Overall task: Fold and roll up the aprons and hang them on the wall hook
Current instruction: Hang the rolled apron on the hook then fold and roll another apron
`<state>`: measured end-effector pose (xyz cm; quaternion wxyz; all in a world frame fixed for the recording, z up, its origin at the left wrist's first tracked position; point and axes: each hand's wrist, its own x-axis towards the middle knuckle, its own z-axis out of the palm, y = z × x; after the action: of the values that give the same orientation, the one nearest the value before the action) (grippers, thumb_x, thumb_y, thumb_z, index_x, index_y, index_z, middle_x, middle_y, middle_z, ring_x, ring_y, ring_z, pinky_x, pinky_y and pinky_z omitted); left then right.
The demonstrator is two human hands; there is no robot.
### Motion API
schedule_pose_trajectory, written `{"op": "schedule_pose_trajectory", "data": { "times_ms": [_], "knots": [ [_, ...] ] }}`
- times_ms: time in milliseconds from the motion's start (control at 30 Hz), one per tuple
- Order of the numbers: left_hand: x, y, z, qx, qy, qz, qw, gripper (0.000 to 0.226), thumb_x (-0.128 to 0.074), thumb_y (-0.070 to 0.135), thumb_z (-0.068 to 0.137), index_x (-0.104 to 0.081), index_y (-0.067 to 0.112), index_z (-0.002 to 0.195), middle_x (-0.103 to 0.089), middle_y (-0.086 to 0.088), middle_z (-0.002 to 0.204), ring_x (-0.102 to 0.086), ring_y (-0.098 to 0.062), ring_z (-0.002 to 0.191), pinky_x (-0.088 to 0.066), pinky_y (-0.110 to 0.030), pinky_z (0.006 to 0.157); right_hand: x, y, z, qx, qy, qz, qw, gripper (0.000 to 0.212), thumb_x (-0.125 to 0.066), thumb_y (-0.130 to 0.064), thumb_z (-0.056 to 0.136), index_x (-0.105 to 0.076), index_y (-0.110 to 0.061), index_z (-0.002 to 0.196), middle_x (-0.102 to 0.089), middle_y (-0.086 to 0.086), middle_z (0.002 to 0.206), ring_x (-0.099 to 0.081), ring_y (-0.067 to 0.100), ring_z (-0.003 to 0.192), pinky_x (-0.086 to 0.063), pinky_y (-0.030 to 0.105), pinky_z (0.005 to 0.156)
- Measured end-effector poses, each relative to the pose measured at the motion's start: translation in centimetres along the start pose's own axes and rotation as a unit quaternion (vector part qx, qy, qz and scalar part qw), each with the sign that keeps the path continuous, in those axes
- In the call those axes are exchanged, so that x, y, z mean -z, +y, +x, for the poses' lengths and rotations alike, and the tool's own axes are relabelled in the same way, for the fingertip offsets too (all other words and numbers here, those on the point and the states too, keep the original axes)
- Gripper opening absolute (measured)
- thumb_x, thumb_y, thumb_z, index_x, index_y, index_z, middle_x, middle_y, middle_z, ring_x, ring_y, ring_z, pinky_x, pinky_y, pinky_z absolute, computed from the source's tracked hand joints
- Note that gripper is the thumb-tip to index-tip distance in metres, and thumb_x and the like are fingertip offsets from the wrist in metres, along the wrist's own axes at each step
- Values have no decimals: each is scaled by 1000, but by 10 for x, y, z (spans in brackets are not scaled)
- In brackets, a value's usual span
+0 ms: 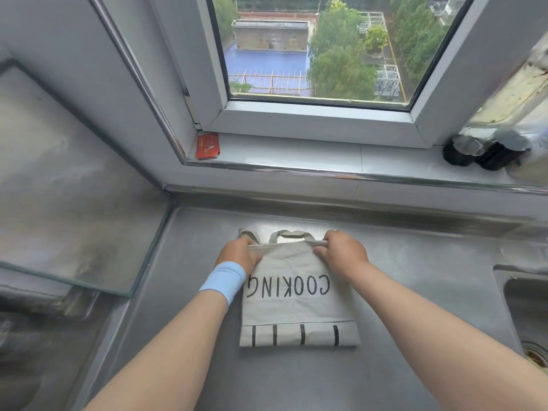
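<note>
A beige apron (296,307) lies folded into a narrow rectangle on the steel counter (415,277). It reads "COOKING" upside down and has black stripes along its near edge. Its neck loop (292,233) sticks out past the far edge. My left hand (238,255), with a light blue wristband, pinches the far left corner of the apron. My right hand (342,250) grips the far right corner. Both hands hold the far edge where it is turned over. No wall hook is in view.
A glass sheet (74,203) rests over the left side. A sink (525,310) opens at the right edge. On the window sill (296,155) lie a red packet (207,146) at the left and dark-capped bottles (486,149) at the right.
</note>
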<state>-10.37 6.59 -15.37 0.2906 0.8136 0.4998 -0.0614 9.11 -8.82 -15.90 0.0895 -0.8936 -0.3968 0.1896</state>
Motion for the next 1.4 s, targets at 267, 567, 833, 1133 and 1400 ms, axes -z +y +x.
{"op": "schedule_pose_trajectory", "data": {
  "times_ms": [267,567,833,1133,1400],
  "knots": [
    [-40,30,-35,-267,124,171,940,23,-67,17,75,-65,21,97,-57,-4,105,-58,-28,89,-44,-35,71,-10,-14,-7,36,85,-167,982,34,-63,-34,87,-53,-16,113,-58,7,106,-60,31,94,-44,37,70],
    [-71,15,-71,-176,-58,240,953,69,-30,52,98,-3,24,155,7,0,163,5,-22,149,-1,-43,121,-58,1,-90,244,-59,-113,961,70,-21,-53,95,-10,-25,158,-3,4,165,-3,23,152,-14,45,121],
    [-55,-20,-104,-319,81,255,909,42,-82,16,58,-66,32,93,-60,3,105,-56,-22,98,-40,-32,80,-42,8,-119,223,-47,-185,956,78,-12,-58,87,-19,-22,155,-10,11,164,-13,32,149,-20,47,117],
    [-39,-34,-149,-226,-115,205,946,95,-72,49,73,-21,27,150,-25,4,149,-25,-21,136,-34,-36,109,-35,-8,-159,246,-86,-204,944,26,-43,-14,91,-61,-11,109,-58,7,123,-58,32,110,-50,41,80],
    [-15,-27,-154,-128,-212,162,955,21,-65,45,79,-64,24,80,-64,-1,81,-59,-26,76,-43,-25,66,8,-10,-177,146,-166,-70,973,35,-56,-51,71,-52,-16,67,-60,2,67,-57,23,70,-43,34,59]
  ]
}}
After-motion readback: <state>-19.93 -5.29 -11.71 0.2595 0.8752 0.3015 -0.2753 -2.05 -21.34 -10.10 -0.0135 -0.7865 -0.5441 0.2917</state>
